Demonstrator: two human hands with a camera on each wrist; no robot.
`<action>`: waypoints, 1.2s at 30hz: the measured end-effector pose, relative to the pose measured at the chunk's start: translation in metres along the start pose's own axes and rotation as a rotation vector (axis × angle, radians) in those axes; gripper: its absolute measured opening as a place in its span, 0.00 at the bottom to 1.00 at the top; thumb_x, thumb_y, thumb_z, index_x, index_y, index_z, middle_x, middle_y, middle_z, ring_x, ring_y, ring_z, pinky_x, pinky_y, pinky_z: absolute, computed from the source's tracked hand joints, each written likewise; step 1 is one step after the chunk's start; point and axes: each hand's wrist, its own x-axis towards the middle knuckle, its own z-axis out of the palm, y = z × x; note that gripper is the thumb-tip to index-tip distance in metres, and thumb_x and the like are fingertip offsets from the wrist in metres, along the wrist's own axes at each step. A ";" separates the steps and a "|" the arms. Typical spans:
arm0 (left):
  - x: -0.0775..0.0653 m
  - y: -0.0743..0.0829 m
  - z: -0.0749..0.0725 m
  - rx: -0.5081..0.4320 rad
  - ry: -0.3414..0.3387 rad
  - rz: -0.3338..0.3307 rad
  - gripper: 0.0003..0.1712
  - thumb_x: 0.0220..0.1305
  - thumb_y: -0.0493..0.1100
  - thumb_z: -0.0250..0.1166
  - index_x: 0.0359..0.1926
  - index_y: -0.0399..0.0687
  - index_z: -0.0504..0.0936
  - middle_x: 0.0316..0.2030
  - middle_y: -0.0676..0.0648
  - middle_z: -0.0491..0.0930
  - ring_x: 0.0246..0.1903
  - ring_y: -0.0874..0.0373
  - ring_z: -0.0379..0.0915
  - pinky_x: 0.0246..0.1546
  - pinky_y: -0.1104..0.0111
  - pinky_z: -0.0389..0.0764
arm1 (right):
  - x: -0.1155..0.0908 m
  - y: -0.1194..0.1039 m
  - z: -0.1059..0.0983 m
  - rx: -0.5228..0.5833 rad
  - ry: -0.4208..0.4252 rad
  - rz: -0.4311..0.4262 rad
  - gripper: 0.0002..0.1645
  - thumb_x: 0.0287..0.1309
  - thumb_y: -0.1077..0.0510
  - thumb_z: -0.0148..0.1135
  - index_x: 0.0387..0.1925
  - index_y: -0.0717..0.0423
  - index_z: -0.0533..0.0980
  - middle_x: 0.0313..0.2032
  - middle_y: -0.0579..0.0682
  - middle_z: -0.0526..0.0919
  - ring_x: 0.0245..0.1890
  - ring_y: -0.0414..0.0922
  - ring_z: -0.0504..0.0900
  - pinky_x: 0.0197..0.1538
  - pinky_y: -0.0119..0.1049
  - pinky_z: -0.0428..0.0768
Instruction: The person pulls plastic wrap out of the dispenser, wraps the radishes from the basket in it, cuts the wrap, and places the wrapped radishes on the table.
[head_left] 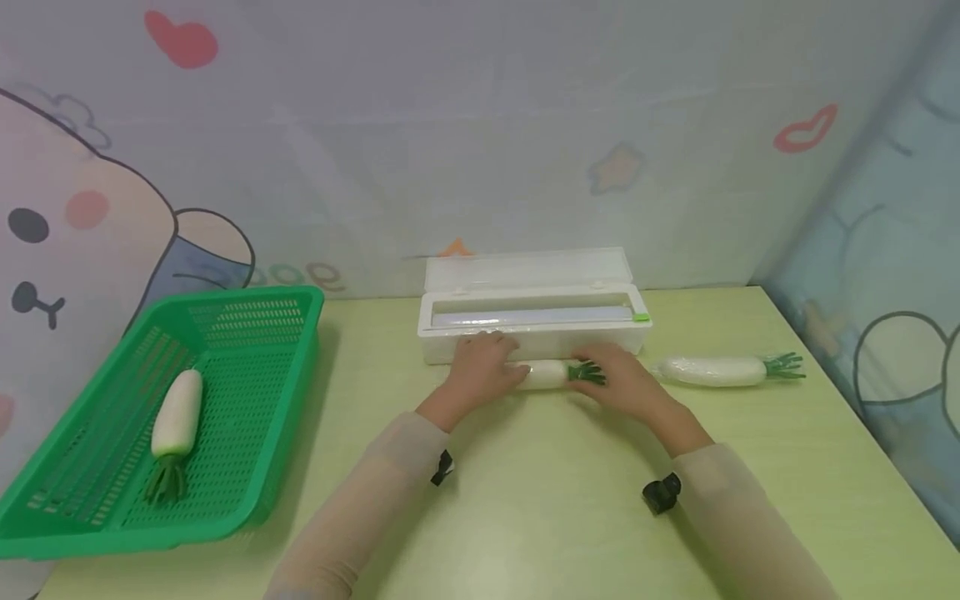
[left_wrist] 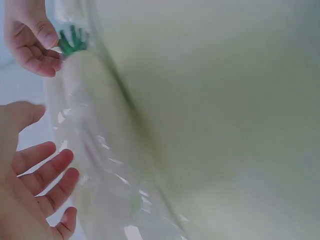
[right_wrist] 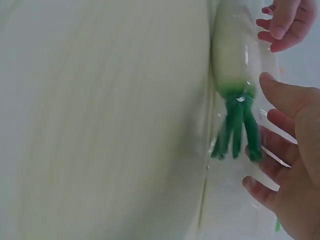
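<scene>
A white radish (head_left: pixel 546 375) with green stems lies at the front of a white cling film box (head_left: pixel 540 343), with shiny clear film (left_wrist: pixel 107 165) about it. My left hand (head_left: pixel 482 371) is over its left end; in the left wrist view the fingers (left_wrist: pixel 56 192) are spread and the thumb stands apart from them. My right hand (head_left: pixel 617 379) is at the stem end. In the right wrist view its fingers (right_wrist: pixel 275 150) lie loosely bent beside the green stems (right_wrist: pixel 237 125), pinching nothing.
The box's clear lid (head_left: pixel 528 268) stands raised, with a film roll (head_left: pixel 532 317) inside and a green slider (head_left: pixel 641 317) at its right. A film-wrapped radish (head_left: pixel 712 372) lies to the right. At left, a green basket (head_left: pixel 288 417) holds another radish (head_left: pixel 178 412).
</scene>
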 end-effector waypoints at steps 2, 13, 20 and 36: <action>0.009 0.009 -0.004 -0.024 0.015 0.022 0.22 0.66 0.55 0.59 0.54 0.48 0.80 0.46 0.49 0.82 0.49 0.51 0.76 0.50 0.51 0.71 | -0.005 0.002 -0.010 0.008 0.020 0.038 0.27 0.59 0.52 0.66 0.55 0.66 0.74 0.53 0.62 0.78 0.56 0.61 0.73 0.59 0.56 0.70; 0.067 0.066 -0.027 -0.032 0.011 0.128 0.21 0.71 0.55 0.55 0.57 0.51 0.79 0.46 0.53 0.82 0.48 0.56 0.75 0.50 0.55 0.72 | -0.009 0.027 -0.061 0.031 0.214 0.205 0.30 0.63 0.54 0.63 0.59 0.70 0.69 0.54 0.68 0.73 0.55 0.64 0.70 0.57 0.60 0.67; 0.091 0.089 -0.018 -0.059 -0.029 0.103 0.20 0.71 0.55 0.54 0.58 0.55 0.79 0.47 0.54 0.81 0.49 0.57 0.74 0.51 0.55 0.72 | 0.001 0.036 -0.061 0.109 0.158 0.298 0.39 0.64 0.47 0.61 0.66 0.68 0.62 0.62 0.67 0.65 0.58 0.64 0.67 0.57 0.60 0.68; 0.105 0.105 0.008 -0.056 -0.083 0.052 0.20 0.71 0.54 0.53 0.57 0.57 0.80 0.54 0.53 0.78 0.53 0.55 0.71 0.54 0.54 0.71 | 0.006 0.034 -0.040 0.156 0.153 0.354 0.34 0.65 0.53 0.60 0.66 0.67 0.64 0.60 0.66 0.67 0.56 0.64 0.69 0.56 0.59 0.70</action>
